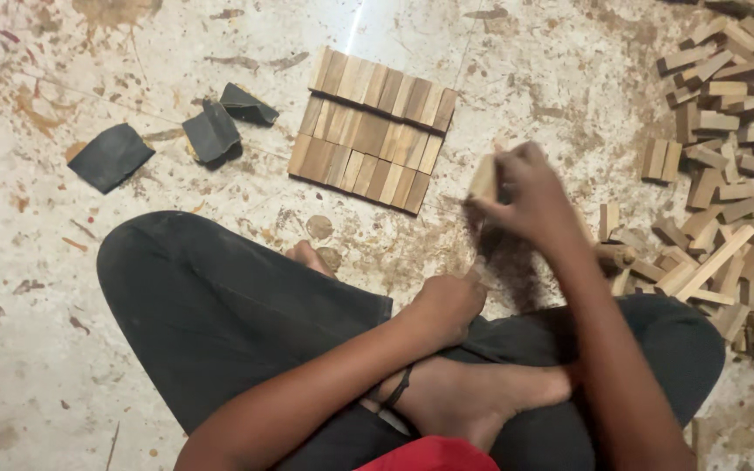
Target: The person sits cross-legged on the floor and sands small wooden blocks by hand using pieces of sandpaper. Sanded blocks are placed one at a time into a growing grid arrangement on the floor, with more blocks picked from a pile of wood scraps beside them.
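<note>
Beside the big loose pile of wooden blocks (730, 166) and the neatly laid rows of finished blocks (370, 131), the right hand (530, 194) is gripping a small block (484, 179), blurred, perhaps rubbing it on something the left hand (447, 305) is pinning down, so a slip could be scraping knuckles.

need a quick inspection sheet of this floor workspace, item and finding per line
surface: stained, dusty pale stone floor, sawdust patch by the hands
job's things: small pale wooden block in the right hand, blurred; left hand fisted low beside it, contents hidden
clutter: neat rows of flat brown wooden blocks; loose heap of pale wooden blocks at right; three dark grey sandpaper pieces at left
grippers: right fingers closed on the block; left fingers curled
cables: nothing seen
surroundings: the person's crossed legs in black trousers, bare feet
</note>
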`<state>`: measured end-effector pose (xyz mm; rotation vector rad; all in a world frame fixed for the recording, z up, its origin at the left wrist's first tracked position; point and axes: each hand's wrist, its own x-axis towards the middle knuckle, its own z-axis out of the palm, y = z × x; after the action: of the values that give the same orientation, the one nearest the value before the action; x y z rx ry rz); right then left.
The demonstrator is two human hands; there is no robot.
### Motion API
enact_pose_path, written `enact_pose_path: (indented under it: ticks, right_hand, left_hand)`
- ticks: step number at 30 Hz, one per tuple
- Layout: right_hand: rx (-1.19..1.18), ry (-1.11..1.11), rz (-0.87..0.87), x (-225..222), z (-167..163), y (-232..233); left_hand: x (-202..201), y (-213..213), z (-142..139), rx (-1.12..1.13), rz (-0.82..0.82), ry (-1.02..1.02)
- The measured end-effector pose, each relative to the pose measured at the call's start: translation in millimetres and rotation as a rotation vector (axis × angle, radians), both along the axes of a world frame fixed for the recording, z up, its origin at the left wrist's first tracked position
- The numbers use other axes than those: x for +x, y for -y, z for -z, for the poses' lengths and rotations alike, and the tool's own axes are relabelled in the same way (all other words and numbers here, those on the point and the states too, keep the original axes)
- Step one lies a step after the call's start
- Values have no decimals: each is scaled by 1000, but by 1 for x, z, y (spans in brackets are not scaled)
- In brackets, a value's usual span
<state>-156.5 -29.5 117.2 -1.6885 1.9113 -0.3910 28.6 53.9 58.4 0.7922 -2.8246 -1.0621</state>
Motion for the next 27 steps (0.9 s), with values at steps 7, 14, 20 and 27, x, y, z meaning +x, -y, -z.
enact_pose_path:
  ticks: [7,14,20,27]
  right_hand:
    - [-156,-141,-141,78,-3,38]
    - [-181,58,63,79,9,40]
    - [-354,20,31,70,41,29]
    - [-367,-2,82,90,46,22]
  left_hand:
    - [-4,-1,9,58,104,166]
    - [0,0,7,39,28,46]
    - [0,-2,3,27,21,82]
    - [-4,-3,12,82,54,98]
